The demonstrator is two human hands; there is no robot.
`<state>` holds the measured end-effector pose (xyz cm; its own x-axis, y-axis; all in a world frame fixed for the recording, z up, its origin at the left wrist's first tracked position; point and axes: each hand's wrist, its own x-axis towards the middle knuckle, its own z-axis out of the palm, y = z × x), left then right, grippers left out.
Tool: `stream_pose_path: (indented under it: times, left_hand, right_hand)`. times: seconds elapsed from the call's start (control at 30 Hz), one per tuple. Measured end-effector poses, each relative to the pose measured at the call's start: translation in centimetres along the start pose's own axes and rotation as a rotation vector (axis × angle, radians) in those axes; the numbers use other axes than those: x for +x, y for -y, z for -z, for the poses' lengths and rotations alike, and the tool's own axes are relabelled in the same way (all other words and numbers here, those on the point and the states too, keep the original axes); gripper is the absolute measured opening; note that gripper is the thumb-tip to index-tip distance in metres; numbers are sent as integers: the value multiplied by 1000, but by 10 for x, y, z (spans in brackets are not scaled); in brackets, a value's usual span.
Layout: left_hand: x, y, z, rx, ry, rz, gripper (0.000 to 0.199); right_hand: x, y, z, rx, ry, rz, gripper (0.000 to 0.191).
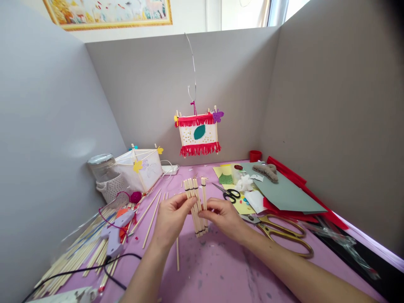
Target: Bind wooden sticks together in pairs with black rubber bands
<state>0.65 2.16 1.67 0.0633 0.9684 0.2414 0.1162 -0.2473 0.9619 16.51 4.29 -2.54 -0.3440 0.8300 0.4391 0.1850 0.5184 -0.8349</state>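
My left hand (pixel 170 216) pinches a row of short wooden sticks (pixel 195 219) between thumb and fingers, above the middle of the table. The sticks stand nearly upright side by side, with dark marks near their top and bottom ends. In the fingers of my right hand (pixel 224 216) is a wooden stick (pixel 204 191) with the same dark mark, slightly apart from the row at the top. Whether it is one stick or two cannot be made out. A loose stick (pixel 177 254) lies on the table below my left hand.
On the left are a lilac glue gun (pixel 115 233) with a black cord, many wooden sticks (pixel 67 265), a white lantern (pixel 143 170) and a jar (pixel 102 166). Black scissors (pixel 231 194), gold-handled shears (pixel 280 229) and felt sheets (pixel 284 189) lie right. A fringed lantern (pixel 191 134) hangs behind.
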Motion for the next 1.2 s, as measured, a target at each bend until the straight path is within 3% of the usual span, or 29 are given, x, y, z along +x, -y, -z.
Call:
stream_pose_path:
  times: [0.33, 0.53, 0.7, 0.73, 0.83, 0.87, 0.93, 1.03, 1.13, 1.2]
  left_hand:
    - [1, -3, -2, 18, -36, 38, 18]
    - [2, 7, 5, 62, -61, 38, 26]
    - [3, 10, 6, 78, -52, 31, 28]
    - [3, 9, 6, 80, -53, 30, 28]
    - [3, 9, 6, 82, -54, 29, 27]
    - [3, 9, 6, 79, -51, 29, 27]
    - [3, 9, 6, 72, -49, 28, 26]
    - [3, 9, 6, 71, -58, 21, 25]
    - [2, 8, 5, 59, -55, 22, 25]
    - [2, 6, 4, 49, -49, 27, 23]
  right_hand:
    - [3, 0, 5, 11, 22, -109, 21]
    - [10, -4, 22, 316, -98, -356, 24]
    - [9, -9, 21, 444, -101, -428, 23]
    - [9, -9, 20, 434, -113, -433, 26]
    - [8, -8, 19, 356, -129, -405, 68]
    - [8, -7, 19, 334, -116, -384, 72]
    - [7, -4, 21, 348, -70, -357, 56]
    - [7, 3, 25, 547, 25, -396, 26]
    - [6, 8, 28, 718, 115, -397, 25]
    - [6, 9, 27, 658, 109, -358, 29]
